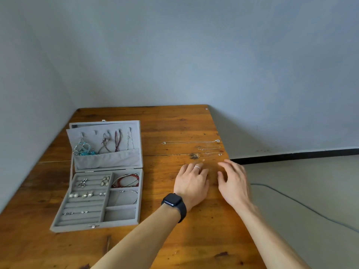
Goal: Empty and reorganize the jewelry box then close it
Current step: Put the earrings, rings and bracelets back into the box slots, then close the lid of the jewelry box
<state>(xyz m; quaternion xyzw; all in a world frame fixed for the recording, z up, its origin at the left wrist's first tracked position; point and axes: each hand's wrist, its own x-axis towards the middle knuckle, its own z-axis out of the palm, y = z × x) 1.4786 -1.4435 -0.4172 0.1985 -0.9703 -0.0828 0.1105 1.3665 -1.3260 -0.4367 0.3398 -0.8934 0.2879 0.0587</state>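
Your left hand lies palm down on the wooden table, the fingers nearly straight and a little spread, their tips pointing to 12 o'clock. It is relaxed and open, with nothing in its grip that I can see. One finger carries a silver ring, and a black watch sits on the wrist. Your right hand is just beside it at 3 o'clock, also palm down. Its fingers are loosely curved and apart and its thumb is turned toward the left hand. It is open too and grasps nothing visible. Both forearms enter from 6 o'clock and come close together at the hands. Near your fingertips, at 12 o'clock, three thin silver chains lie on the wood: a long chain farthest away, and two shorter chains nearer to you. They are too fine for me to tell whether one reaches under your fingers. The jewelry box stands open at 9 o'clock from your left hand, well apart from it. Its lid is raised with necklaces hanging inside. Earrings sit in the ring rolls of the base, and a red bracelet lies in the far right compartment.
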